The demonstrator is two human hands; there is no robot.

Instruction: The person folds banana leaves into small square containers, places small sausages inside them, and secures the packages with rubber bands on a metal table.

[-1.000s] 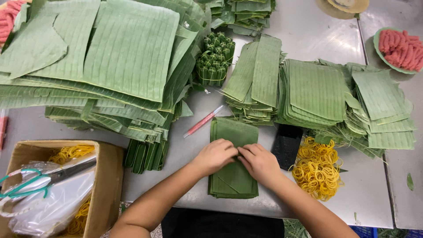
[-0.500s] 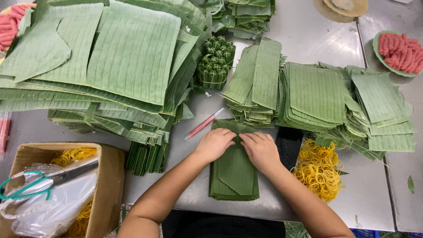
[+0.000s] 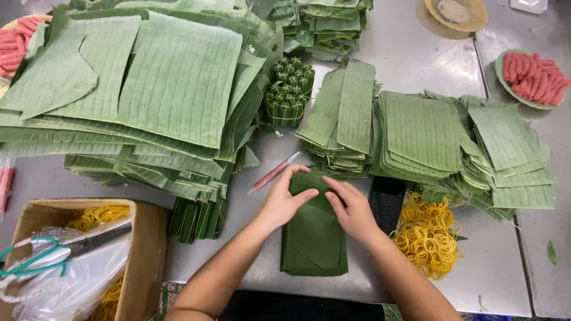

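We see the scissors (image 3: pixel 56 252) cut off at the left edge. Our hands hide the folded leaf's (image 3: pixel 313 229) top end.

The single head-worn camera looked steeply down from close above the metal table (image 3: pixel 416 53), facing away from the wearer, whose forearms entered from the bottom edge toward stacked leaves (image 3: pixel 178 77) at mid-frame.

Two hands: the left hand (image 3: pixel 284 200) and the right hand (image 3: pixel 352 208). One cardboard box (image 3: pixel 146 249), one pair of scissors (image 3: pixel 56 252), one heap of yellow rubber bands (image 3: pixel 429 233), two dishes of pink sausages (image 3: pixel 532 76) (image 3: pixel 15 44), one bundle of leaf rolls (image 3: pixel 289 90), one red pen (image 3: pixel 273 173).
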